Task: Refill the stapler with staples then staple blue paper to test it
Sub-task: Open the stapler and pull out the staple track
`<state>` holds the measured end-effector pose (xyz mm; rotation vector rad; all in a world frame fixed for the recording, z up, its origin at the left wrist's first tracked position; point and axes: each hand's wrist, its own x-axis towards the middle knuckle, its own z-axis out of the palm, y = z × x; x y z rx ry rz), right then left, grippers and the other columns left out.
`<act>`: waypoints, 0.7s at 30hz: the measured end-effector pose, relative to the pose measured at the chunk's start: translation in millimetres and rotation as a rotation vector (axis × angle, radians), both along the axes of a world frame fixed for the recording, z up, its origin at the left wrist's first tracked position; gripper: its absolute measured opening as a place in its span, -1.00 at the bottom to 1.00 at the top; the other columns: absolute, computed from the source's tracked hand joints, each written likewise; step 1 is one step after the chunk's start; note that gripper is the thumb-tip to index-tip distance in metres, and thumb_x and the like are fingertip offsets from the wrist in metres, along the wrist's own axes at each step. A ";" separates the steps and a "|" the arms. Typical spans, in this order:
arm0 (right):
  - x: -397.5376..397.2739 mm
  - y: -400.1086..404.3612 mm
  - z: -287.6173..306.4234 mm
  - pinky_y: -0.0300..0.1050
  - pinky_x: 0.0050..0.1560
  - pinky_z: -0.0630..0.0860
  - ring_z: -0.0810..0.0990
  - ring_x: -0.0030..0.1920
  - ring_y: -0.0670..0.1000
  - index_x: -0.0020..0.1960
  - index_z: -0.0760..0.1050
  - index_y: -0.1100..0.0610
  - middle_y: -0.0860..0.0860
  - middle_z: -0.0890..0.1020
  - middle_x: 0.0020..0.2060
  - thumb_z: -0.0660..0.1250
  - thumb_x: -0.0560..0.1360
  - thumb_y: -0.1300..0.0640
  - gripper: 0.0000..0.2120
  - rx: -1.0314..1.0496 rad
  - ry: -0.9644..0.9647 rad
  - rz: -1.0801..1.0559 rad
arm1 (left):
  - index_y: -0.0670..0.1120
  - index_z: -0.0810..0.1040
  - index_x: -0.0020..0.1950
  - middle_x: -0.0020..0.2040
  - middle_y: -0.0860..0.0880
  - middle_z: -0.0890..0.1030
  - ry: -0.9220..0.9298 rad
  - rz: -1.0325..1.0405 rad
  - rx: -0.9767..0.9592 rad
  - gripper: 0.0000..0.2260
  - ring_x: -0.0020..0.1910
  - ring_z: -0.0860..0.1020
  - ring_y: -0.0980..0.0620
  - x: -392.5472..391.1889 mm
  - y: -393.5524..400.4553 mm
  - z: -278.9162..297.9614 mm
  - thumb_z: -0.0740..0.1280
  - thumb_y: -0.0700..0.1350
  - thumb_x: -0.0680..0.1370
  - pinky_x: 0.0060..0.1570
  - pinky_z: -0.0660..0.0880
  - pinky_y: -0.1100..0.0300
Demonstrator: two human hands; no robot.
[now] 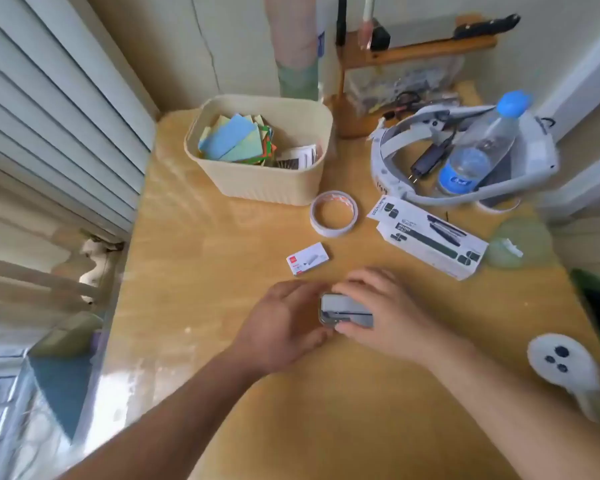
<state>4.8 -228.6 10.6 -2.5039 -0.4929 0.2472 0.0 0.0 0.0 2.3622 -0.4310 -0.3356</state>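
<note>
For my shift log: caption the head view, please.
Both hands, left and right, hold the stapler on the table, staple box just beyond.

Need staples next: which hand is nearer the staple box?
Left. The left hand lies just below the staple box; the right hand, on the stapler, is farther right.

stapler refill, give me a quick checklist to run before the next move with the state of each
1. Stapler held by both hands: ok, left hand and right hand are on it.
2. Stapler opened for loading: cannot tell, fingers hide most of it.
3. Staple box near the hands: ok, just beyond them on the table.
4. Staple box opened: not ok, looks closed.
5. Blue paper ready: not ok, it lies in the beige basket.
</note>
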 end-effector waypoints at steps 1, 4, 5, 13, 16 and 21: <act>-3.0 0.0 -17.5 0.04 0.21 0.50 0.49 0.21 0.00 0.28 0.50 -0.09 -0.14 0.50 0.20 0.39 0.42 -0.19 -0.54 0.080 -0.062 -0.007 | 0.09 0.55 0.41 0.29 0.17 0.60 -0.067 -0.018 -0.051 -0.46 0.30 0.50 0.18 2.4 -3.3 -13.4 0.53 0.14 0.45 0.32 0.43 0.22; -10.6 2.3 -48.3 -0.04 0.23 0.49 0.57 0.17 0.02 0.30 0.56 0.03 -0.03 0.60 0.18 0.43 0.49 -0.06 -0.59 0.209 -0.195 -0.063 | 0.12 0.67 0.24 0.18 0.22 0.63 -0.116 0.067 -0.122 -0.63 0.23 0.55 0.20 6.0 -8.4 -36.9 0.57 0.08 0.45 0.24 0.46 0.27; -12.8 1.7 -58.9 -0.08 0.23 0.47 0.58 0.15 0.01 0.29 0.58 0.06 -0.03 0.62 0.16 0.44 0.50 -0.03 -0.61 0.223 -0.271 -0.069 | 0.12 0.69 0.20 0.15 0.21 0.64 -0.142 0.087 -0.148 -0.67 0.21 0.58 0.14 4.3 -8.0 -46.2 0.58 0.07 0.46 0.21 0.49 0.23; -7.8 6.2 -83.4 -0.11 0.07 0.48 0.59 0.01 0.01 0.21 0.61 0.04 -0.10 0.65 -0.02 0.41 0.47 -0.03 -0.66 0.206 -0.491 -0.128 | 0.12 0.70 0.12 -0.03 0.11 0.67 -0.305 0.047 -0.223 -0.77 0.00 0.63 0.05 -0.9 -6.6 -67.2 0.54 0.04 0.47 0.01 0.53 0.19; -11.0 6.1 -83.5 -0.04 0.05 0.51 0.60 0.00 0.01 0.23 0.59 -0.05 -0.07 0.67 -0.02 0.42 0.44 -0.06 -0.63 0.217 -0.479 -0.144 | 0.16 0.69 0.13 -0.09 0.05 0.68 -0.301 0.065 -0.220 -0.73 -0.14 0.59 0.06 -2.5 -5.5 -71.8 0.54 0.09 0.45 -0.10 0.54 0.11; -19.8 6.8 -84.3 -0.06 0.14 0.49 0.57 0.06 -0.05 0.30 0.55 -0.09 -0.12 0.63 0.04 0.40 0.50 -0.07 -0.63 0.204 -0.472 -0.145 | 0.31 0.67 0.06 -0.15 0.05 0.70 -0.336 0.096 -0.186 -0.74 -0.25 0.57 0.14 -9.1 -9.6 -71.3 0.59 0.07 0.42 -0.12 0.53 0.18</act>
